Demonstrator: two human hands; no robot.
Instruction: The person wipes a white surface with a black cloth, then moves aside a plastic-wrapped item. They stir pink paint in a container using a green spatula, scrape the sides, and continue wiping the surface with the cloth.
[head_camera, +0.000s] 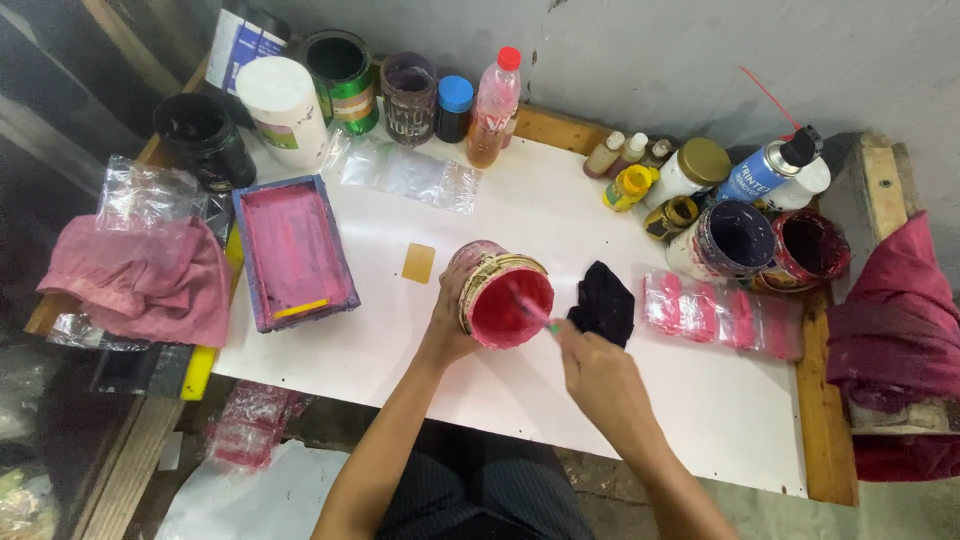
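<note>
The paint can (503, 295), a small round tin smeared pink outside and holding thick pinkish-red paint, is tipped so its open mouth faces toward the person and slightly up; its far wall and base are hidden behind its own rim, and its long axis leans away from the viewer. It sits above the white tabletop (540, 210), near the middle front. The left hand (452, 318) wraps around the can's left side, fingers curled closed on it, though the fingertips are out of sight behind the tin. A thin stirring stick (530, 310), coated pink and hard to make out against the paint, runs from the paint down-right into the right hand (598, 368), whose fingers pinch its end. A black cloth (605, 300) lies just beside that hand. Further out lie a pink-stained tray (292, 252) to the left, a bag of pink pieces (720, 312) to the right, and jars and bottles along the wall.
</note>
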